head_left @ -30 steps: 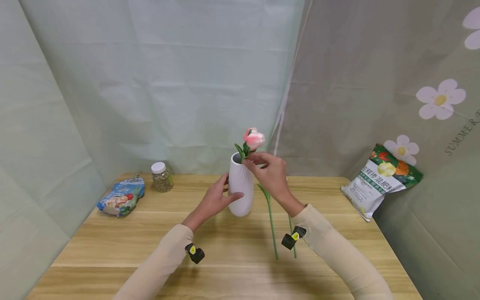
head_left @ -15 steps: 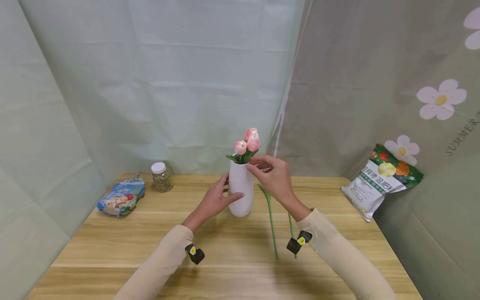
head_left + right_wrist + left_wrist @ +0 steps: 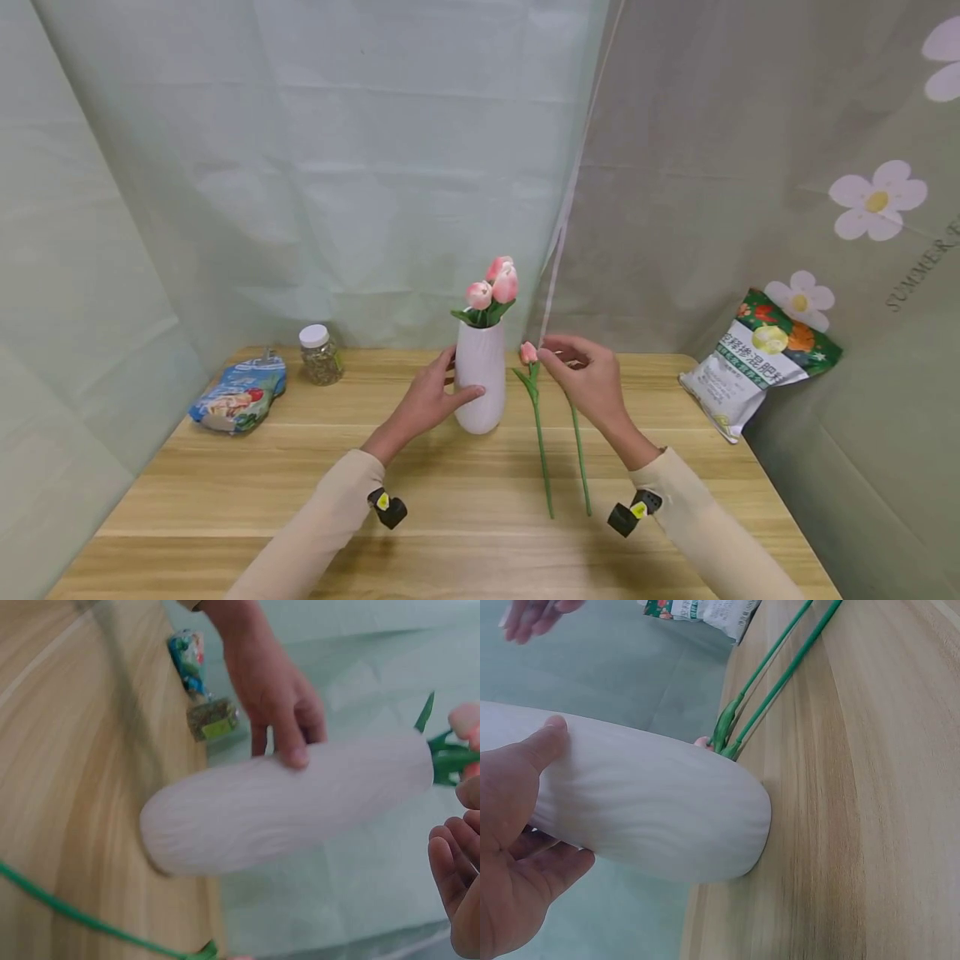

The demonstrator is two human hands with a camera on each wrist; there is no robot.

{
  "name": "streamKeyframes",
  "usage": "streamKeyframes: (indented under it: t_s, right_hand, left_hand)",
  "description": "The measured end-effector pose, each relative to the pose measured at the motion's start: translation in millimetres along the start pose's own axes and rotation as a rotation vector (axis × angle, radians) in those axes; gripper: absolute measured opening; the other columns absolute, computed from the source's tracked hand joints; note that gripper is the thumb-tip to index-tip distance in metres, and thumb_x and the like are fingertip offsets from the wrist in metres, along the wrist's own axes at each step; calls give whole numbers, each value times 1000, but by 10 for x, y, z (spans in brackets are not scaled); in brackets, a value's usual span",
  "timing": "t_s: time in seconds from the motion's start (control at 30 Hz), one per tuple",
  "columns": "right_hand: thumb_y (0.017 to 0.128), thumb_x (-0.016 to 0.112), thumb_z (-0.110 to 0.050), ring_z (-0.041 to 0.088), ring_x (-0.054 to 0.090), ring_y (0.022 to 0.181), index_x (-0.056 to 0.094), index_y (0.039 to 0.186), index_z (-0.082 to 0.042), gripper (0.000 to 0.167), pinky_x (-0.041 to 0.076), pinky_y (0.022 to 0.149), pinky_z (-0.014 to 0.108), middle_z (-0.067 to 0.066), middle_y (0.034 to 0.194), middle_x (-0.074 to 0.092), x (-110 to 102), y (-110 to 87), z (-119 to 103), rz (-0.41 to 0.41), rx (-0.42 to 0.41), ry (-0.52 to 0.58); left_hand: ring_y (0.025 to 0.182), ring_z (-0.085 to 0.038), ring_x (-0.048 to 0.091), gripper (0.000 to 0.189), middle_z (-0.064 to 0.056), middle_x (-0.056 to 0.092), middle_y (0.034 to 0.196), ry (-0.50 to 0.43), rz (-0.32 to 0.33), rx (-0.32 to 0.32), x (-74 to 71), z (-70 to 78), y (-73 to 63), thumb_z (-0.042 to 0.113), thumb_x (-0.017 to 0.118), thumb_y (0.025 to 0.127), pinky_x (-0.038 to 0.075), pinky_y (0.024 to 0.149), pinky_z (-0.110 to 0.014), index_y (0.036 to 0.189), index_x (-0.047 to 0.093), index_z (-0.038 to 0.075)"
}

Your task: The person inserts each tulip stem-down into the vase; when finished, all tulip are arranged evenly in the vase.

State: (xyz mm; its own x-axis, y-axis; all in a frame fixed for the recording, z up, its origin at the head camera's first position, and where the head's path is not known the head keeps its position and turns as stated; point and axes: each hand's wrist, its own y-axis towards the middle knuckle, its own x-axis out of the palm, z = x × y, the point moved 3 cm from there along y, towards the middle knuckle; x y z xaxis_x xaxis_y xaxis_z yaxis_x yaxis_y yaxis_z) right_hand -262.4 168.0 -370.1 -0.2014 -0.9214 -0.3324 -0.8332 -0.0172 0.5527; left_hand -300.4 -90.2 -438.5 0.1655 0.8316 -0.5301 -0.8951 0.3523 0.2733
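A white ribbed vase [image 3: 481, 375] stands upright on the wooden table, with three pink tulips [image 3: 504, 285] rising from its mouth. My left hand [image 3: 429, 398] holds the vase from the left side, thumb across its front, as the left wrist view [image 3: 517, 825] also shows. To the right of the vase, my right hand [image 3: 588, 379] hovers with loosely bent fingers and nothing between them. Below it on the table lies a loose tulip [image 3: 528, 353] with its bloom showing. Beside that lies a second green stem [image 3: 580, 458], whose top end is hidden behind my right hand.
A white-lidded jar [image 3: 322, 356] and a blue food packet [image 3: 242, 395] sit at the back left of the table [image 3: 420, 542]. At the right edge leans a green and white bag [image 3: 761, 358]. Fabric curtains [image 3: 337, 167] hang close behind the table.
My right hand has let go of a tulip, now in the vase with its bloom among the others, and has moved right and down. My left hand keeps its hold on the vase.
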Motion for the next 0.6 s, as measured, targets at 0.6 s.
streamKeyframes:
  t_s: [0.6]
  right_hand:
    - [92, 79, -27, 24, 72, 88, 77, 113, -4, 31, 59, 64, 22, 12, 104, 77, -267, -312, 707, -15, 256, -108]
  left_hand:
    - [138, -30, 51, 88, -14, 49, 152, 15, 3, -5, 0, -12, 13, 42, 77, 92, 53, 106, -48, 158, 32, 8]
